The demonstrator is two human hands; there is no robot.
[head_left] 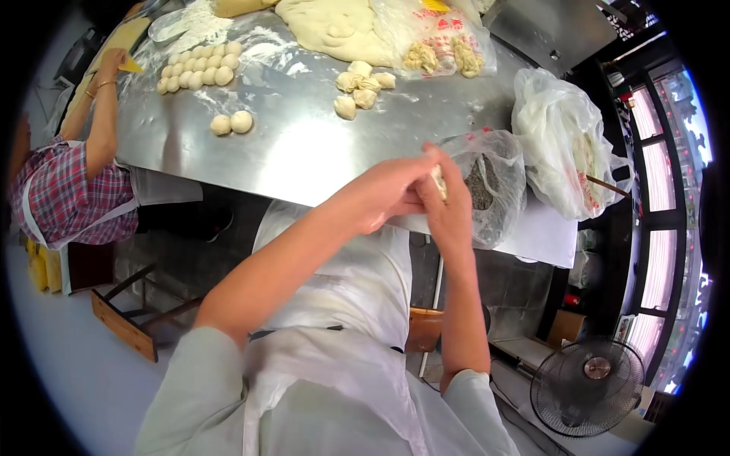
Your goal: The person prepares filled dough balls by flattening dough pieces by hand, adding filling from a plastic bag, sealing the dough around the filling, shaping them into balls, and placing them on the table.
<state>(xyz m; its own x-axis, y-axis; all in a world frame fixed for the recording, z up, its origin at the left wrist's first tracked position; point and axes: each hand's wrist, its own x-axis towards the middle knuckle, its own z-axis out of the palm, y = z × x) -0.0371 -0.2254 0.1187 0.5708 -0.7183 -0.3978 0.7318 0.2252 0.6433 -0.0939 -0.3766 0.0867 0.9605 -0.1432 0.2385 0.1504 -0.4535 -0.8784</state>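
"Dough piece point(439, 182): position?"

"Just left of the clear bag point(505, 216) of dark filling. Pinched in the right hand point(454, 199); left hand point(397, 188) curled against it, exact grip hidden. Two hands presumably steady so soft an item."

"Dough lumps point(364, 86)?"

"Beyond the clear bag, to its left; loosely clustered, probably for easy reach."

"Dough balls point(199, 70)?"

"Farther left of the clear bag, in rows near flour point(201, 24), which likely prevents sticking."

"Lettering?"

"Red, on the printed plastic point(404, 26) beyond the clear bag; too small to read. No brand legible."
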